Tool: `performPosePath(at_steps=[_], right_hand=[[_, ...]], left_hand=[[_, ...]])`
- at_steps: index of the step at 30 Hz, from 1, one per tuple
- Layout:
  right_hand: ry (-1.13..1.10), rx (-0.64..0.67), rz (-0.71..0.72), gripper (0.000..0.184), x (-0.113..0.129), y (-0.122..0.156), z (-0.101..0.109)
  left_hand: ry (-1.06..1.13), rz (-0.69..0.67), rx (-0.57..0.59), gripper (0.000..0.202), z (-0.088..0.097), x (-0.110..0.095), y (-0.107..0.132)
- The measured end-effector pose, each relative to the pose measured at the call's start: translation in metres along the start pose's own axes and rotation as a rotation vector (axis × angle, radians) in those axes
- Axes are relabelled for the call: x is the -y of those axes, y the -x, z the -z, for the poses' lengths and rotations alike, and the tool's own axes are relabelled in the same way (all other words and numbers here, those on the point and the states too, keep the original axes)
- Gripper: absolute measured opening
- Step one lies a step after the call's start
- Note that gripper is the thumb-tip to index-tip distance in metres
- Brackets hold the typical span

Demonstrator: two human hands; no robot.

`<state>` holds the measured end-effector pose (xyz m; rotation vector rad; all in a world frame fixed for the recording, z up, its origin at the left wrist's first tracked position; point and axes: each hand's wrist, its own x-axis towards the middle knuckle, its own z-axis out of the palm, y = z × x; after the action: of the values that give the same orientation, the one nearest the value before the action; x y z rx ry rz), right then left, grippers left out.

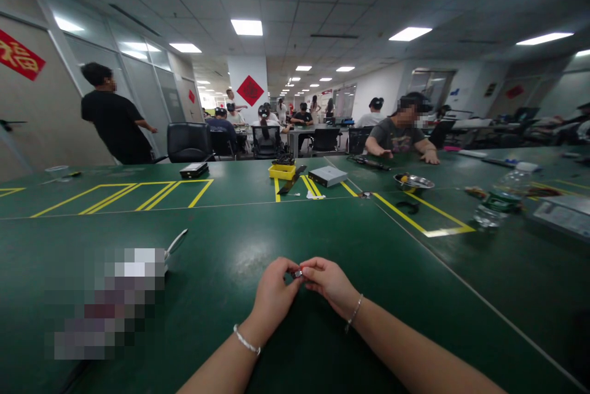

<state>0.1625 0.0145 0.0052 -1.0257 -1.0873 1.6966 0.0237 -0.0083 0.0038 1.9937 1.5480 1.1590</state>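
My left hand (273, 295) and my right hand (328, 283) meet just above the green table (230, 246), near its front edge. Both pinch one tiny dark and silver object (297, 273) between their fingertips; it is too small to name. Each wrist wears a thin bracelet. A blurred-out patch lies on the table to the left of my hands, with a curved white handle (177, 243) sticking out of it.
Farther back on the table are a yellow tray (281, 171), a grey box (327, 176), a black device (194, 169), a metal bowl (413, 182) and a plastic bottle (500, 197). A person sits across at the right, another stands at the left, and more sit behind.
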Motion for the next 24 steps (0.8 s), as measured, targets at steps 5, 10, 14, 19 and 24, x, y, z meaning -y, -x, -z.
performPosePath(at_steps=[5, 10, 14, 19, 24], right_hand=[[-0.003, -0.024, 0.006, 0.032, -0.003, 0.001, -0.003], [-0.015, 0.006, 0.011, 0.036, -0.004, 0.003, -0.005], [-0.021, 0.013, 0.012, 0.038, -0.002, 0.005, -0.01], [0.004, 0.009, 0.016, 0.041, 0.0, 0.01, -0.016], [0.009, 0.019, 0.016, 0.041, -0.001, 0.012, -0.017]], left_hand=[[-0.071, -0.054, -0.058, 0.005, 0.002, -0.008, 0.002], [-0.105, -0.068, -0.098, 0.004, 0.003, -0.009, 0.004], [-0.122, -0.05, -0.118, 0.004, 0.004, -0.009, 0.004], [-0.15, -0.018, -0.153, 0.007, 0.006, -0.008, 0.005], [-0.186, -0.05, -0.148, 0.005, 0.007, -0.009, 0.006]])
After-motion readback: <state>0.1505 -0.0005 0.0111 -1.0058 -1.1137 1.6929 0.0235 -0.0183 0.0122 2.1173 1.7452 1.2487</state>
